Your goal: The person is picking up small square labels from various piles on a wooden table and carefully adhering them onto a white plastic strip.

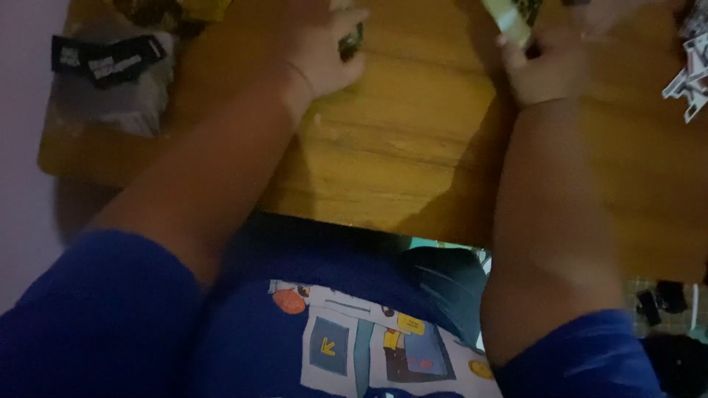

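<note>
In the head view the picture is dim and a little blurred, looking down past a blue printed shirt (346, 346) to a wooden table (398, 162).

The left hand (324, 48) lies on the tabletop near the far edge of the frame, fingers curled over a small dark object (351, 42). Only a sliver of that object shows between the fingers and thumb; it looks dark, hard-edged and slightly glossy, but its full shape is hidden. The fingers are closed around it, so the hand is gripping it.

The right hand (549, 66) rests on the table well apart from the left one. Just beyond its fingertips, touching them, is a pale yellowish-green object (509, 18) with a smooth surface and straight sides, cut off by the top of the frame. The fingers seem bent against it, but whether they clasp it or only touch it I cannot tell.

The table is warm yellow-brown wood with visible grain running across, and a straight near edge. Off to the outer side of the left hand sits a crumpled grey bag (110, 88) with a black strap (107, 57) across it. Beyond the right hand's outer side lies a white, angular cut-out shape (689, 77) at the frame edge.
</note>
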